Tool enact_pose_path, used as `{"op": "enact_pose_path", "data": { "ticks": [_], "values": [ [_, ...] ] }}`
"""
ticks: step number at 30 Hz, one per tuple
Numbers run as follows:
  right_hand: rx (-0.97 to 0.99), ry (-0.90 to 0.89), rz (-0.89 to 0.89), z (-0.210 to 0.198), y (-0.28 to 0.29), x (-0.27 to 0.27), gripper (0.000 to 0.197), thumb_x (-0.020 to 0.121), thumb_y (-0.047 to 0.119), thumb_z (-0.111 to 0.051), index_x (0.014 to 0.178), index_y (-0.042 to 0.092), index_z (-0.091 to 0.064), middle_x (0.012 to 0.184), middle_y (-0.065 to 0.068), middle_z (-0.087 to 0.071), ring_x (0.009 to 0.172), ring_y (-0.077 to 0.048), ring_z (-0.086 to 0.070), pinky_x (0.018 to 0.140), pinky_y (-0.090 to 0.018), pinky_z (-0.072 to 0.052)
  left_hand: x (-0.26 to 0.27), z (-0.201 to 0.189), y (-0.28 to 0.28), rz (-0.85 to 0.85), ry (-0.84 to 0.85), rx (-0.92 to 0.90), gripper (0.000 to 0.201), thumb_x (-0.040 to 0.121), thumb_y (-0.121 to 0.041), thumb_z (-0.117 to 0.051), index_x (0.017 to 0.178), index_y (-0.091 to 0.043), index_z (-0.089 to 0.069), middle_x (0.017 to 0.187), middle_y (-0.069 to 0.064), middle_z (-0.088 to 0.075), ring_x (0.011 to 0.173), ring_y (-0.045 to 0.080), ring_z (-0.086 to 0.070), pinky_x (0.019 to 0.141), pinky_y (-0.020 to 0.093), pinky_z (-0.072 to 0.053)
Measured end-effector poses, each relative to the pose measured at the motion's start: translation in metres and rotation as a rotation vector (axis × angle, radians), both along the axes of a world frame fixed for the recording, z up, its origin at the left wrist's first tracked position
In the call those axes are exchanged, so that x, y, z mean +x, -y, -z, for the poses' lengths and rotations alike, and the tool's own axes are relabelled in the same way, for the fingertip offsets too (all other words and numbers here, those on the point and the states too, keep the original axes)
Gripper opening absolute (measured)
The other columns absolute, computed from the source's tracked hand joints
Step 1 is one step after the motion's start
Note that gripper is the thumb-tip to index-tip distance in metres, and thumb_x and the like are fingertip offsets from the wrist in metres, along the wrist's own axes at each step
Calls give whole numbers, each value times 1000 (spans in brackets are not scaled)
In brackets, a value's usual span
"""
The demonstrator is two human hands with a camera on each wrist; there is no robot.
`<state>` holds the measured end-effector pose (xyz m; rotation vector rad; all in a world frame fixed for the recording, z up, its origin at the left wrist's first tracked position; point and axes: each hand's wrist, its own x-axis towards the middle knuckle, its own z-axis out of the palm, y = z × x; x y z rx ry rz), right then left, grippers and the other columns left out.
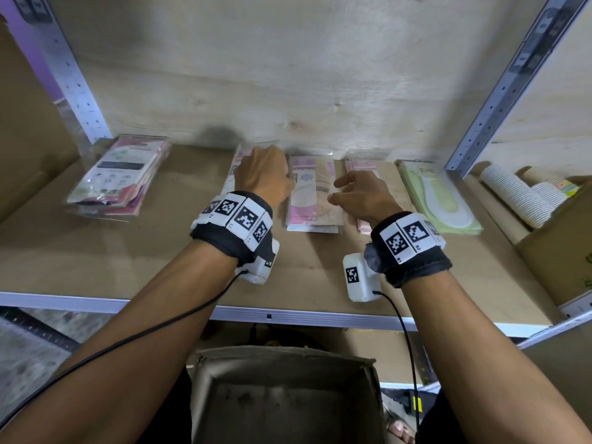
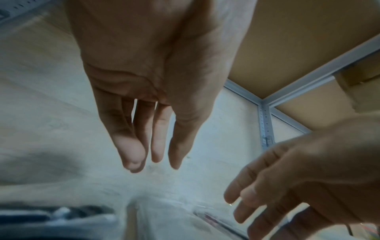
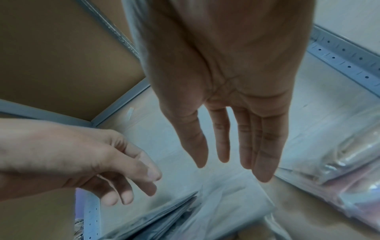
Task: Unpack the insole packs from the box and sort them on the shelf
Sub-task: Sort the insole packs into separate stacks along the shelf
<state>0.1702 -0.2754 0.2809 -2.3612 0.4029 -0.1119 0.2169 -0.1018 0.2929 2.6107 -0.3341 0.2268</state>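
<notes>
Several stacks of insole packs lie in a row on the shelf board (image 1: pixel 96 251): a mixed pile (image 1: pixel 118 177) at far left, three pink stacks and a green stack (image 1: pixel 442 200) at right. My left hand (image 1: pixel 262 174) hovers over the leftmost pink stack (image 1: pixel 232 174), fingers straight and empty (image 2: pixel 152 162). Over the third pink stack (image 1: pixel 363 225) my right hand (image 1: pixel 349 190) is spread and holds nothing (image 3: pixel 232 162). The middle pink stack (image 1: pixel 312 200) lies between the two hands. Below the shelf edge stands the open cardboard box (image 1: pixel 282 363); I see no packs inside it.
A carton (image 1: pixel 557 251) with stacked paper cups (image 1: pixel 519 193) stands at the shelf's right end. Grey slotted uprights (image 1: pixel 499 91) frame the bay on both sides. A plywood wall closes the back. A brown carton (image 1: pixel 25 139) stands at far left.
</notes>
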Motion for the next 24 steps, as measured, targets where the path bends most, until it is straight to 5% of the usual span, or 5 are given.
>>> {"op": "enact_pose_path", "data": {
  "ticks": [3, 9, 13, 19, 24],
  "values": [
    [-12, 59, -38, -1, -4, -2, 32, 86, 24, -73, 117, 17, -69, 114, -3, -68, 101, -15, -61, 85, -22, -43, 8, -7, -24, -84, 33, -57, 14, 89, -24, -68, 83, -14, -76, 82, 3, -73, 79, 25, -70, 69, 30, -53],
    [222, 128, -163, -3, -32, -1, 21, 90, 9, -69, 110, 4, -69, 94, -8, -72, 89, -25, -70, 86, -36, -59, 26, -4, -73, -203, -78, -166, 24, 85, -29, -69, 98, -10, -77, 102, 9, -75, 96, 32, -68, 87, 39, -57],
    [375, 56, -218, 1, -55, 3, 30, 89, -7, -60, 119, -6, -62, 84, -10, -69, 77, -25, -67, 76, -36, -60, 27, 11, -92, -217, -315, -216, 28, 90, -30, -68, 109, -9, -72, 113, 8, -71, 92, 26, -62, 74, 31, -45],
    [525, -6, -163, 7, -78, 9, 44, 95, 14, -64, 134, 1, -50, 86, -12, -62, 67, -23, -60, 67, -39, -61, 26, 30, -103, -239, -470, -405, 23, 91, -30, -67, 104, -10, -67, 92, 3, -71, 83, 21, -67, 78, 35, -58],
    [493, -83, -196, 9, -82, 11, 27, 96, 9, -61, 116, -9, -59, 80, -14, -53, 60, -21, -56, 55, -32, -58, 27, 34, -103, -202, -496, -462, 21, 90, -30, -69, 97, -10, -68, 94, 5, -73, 90, 23, -72, 88, 41, -59]
  ]
}}
